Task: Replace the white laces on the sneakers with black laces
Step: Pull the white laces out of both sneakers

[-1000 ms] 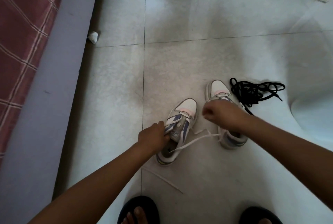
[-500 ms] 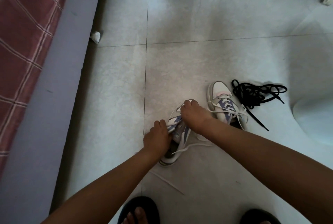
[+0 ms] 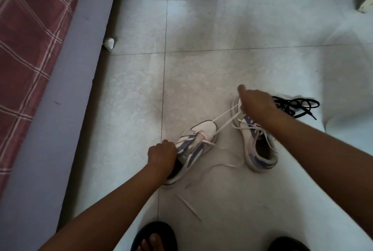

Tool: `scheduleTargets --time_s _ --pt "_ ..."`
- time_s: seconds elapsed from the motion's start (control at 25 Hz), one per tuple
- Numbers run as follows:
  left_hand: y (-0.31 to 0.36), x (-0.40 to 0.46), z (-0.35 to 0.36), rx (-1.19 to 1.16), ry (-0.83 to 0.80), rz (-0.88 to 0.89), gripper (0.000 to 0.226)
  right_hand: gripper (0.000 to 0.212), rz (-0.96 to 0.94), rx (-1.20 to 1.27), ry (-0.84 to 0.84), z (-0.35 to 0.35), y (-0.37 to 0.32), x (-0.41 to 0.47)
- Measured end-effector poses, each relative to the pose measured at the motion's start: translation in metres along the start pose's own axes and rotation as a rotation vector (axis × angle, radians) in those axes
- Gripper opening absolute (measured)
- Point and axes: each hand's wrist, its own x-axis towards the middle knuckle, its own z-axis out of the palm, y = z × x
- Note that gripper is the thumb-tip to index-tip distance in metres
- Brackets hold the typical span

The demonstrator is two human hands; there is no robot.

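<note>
Left hand (image 3: 161, 155) grips the left sneaker (image 3: 191, 145); right hand (image 3: 255, 103) pinches its white lace (image 3: 224, 117), mostly unthreaded. Right sneaker (image 3: 258, 145) remains laced; black laces (image 3: 296, 106) lie unused at 2 o'clock.

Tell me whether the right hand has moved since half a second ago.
Yes. The right hand has moved up and to the right, off the toe of the near sneaker to the toe of the far sneaker, pulling the white lace taut, nearer the black laces.

Bare forearms (no sleeves) and black sandals (image 3: 154, 234) on both feet.

Both arms reach forward, left hand (image 3: 161, 155) and right hand (image 3: 255, 103) fisted.
</note>
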Motion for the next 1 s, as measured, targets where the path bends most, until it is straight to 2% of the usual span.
scheduleTargets --time_s 0.12,0.2,0.32,0.48,0.64,0.68,0.72,0.84,0.92,1.0 --pt "-0.024 0.003 -0.005 0.055 0.089 -0.024 0.033 0.029 0.060 -0.016 0.051 -0.010 0.040 0.002" --pt "-0.034 0.006 -0.005 0.066 0.090 -0.030 0.033 0.023 0.079 -0.025 0.078 -0.014 0.054 0.001" --pt "-0.039 0.011 -0.006 0.048 0.110 -0.014 0.034 0.023 0.132 -0.026 0.104 -0.020 0.075 0.001" --pt "-0.072 0.010 -0.003 0.060 0.124 -0.071 0.033 0.027 0.409 0.050 0.156 -0.035 0.144 -0.003" --pt "-0.089 0.006 0.005 0.035 0.120 -0.102 0.032 0.014 0.598 0.124 0.144 -0.032 0.181 -0.017" --pt "-0.087 0.005 0.003 0.019 0.096 -0.105 0.032 0.015 0.628 0.216 0.176 -0.029 0.174 -0.016" --pt "-0.086 0.005 -0.001 0.008 0.060 -0.116 0.033 0.016 0.652 0.418 0.234 -0.028 0.161 -0.016" --pt "-0.084 0.009 -0.030 -0.092 -0.102 -0.136 0.047 0.017 0.599 1.327 0.333 -0.041 0.113 -0.013" --pt "-0.071 0.019 -0.056 -0.302 -0.136 -0.036 0.065 0.016 0.538 1.804 0.289 -0.060 0.089 -0.014" --pt "-0.046 0.027 -0.077 -0.516 -0.072 0.109 0.079 0.010 0.504 2.224 0.307 -0.085 0.086 -0.015"
